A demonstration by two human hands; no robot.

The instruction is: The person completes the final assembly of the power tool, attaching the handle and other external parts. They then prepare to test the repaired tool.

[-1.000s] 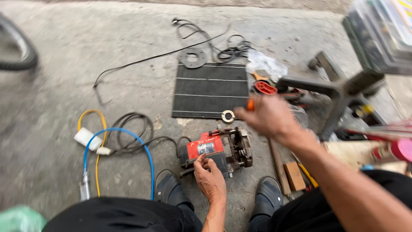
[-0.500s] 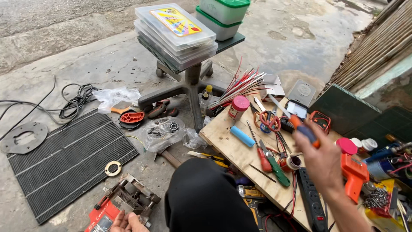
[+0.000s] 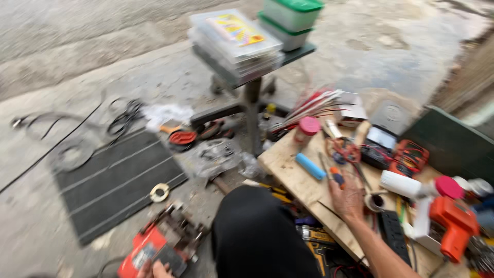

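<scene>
My right hand (image 3: pixel 348 198) lies palm down on a wooden board (image 3: pixel 288 170) set low at my right. Its fingertips touch a small screwdriver with an orange and blue handle (image 3: pixel 335 176); blur hides whether they grip it. A blue cylinder (image 3: pixel 310 166) and red-handled scissors (image 3: pixel 347 152) lie just beyond. My left hand (image 3: pixel 154 268) shows only at the bottom edge, fingers on a red power tool (image 3: pixel 149 251) on the ground. My knee in black trousers (image 3: pixel 257 237) sits between the hands.
The board also carries a pink-lidded jar (image 3: pixel 307 128), a multimeter (image 3: pixel 378 146), a white tube (image 3: pixel 401 184), an orange gun-shaped tool (image 3: pixel 453 226) and a black power strip (image 3: pixel 393 231). A stool (image 3: pixel 252 103) holds plastic boxes. A black ribbed mat (image 3: pixel 116 180), a ring (image 3: pixel 159 192) and cables (image 3: pixel 123 118) lie left.
My view swung from the ground at my feet to the board at my right. My right hand carried the orange-handled screwdriver over and lowered onto the board. My left hand stayed on the red tool.
</scene>
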